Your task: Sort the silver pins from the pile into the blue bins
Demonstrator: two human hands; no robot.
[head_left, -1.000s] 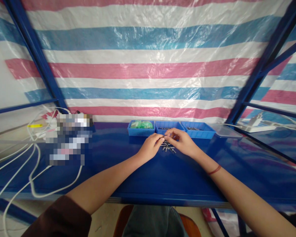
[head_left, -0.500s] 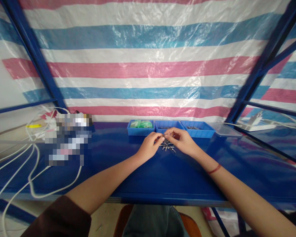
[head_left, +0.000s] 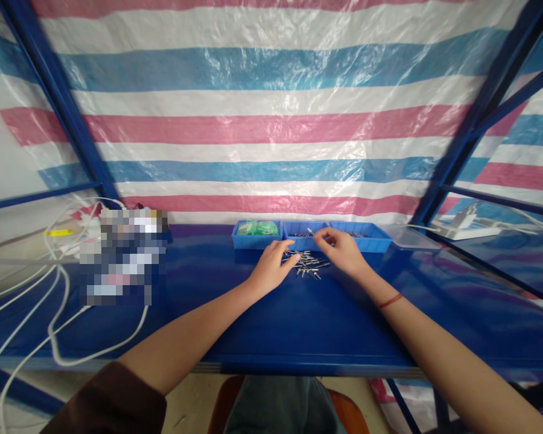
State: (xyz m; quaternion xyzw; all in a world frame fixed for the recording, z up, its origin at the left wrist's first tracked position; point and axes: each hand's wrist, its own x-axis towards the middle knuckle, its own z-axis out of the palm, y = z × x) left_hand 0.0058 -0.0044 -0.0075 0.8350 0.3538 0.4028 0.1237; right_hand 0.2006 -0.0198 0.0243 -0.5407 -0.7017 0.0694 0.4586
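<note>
One pile of metal pieces (head_left: 306, 263) is being borne by one blue tabletop (head_left: 271, 331). The left hand (head_left: 272, 263) is being held open beside it; whether anything is being gripped by the right hand (head_left: 340, 250) cannot be told. Three blue bins (head_left: 257, 243) are being backed by one striped sheet (head_left: 271, 129).

Holds left hand (head_left: 271, 266), thumb parted from fingers, beside loose metal pins (head_left: 306, 264) mid-bench (head_left: 262, 328). Reaches right hand (head_left: 344, 253) to middle blue tray (head_left: 296, 244), grip unclear. Shows left tray (head_left: 256, 242) with green packet (head_left: 265, 228), right tray (head_left: 375, 245), all near far edge; white cable (head_left: 66, 301) toward left edge.
</note>
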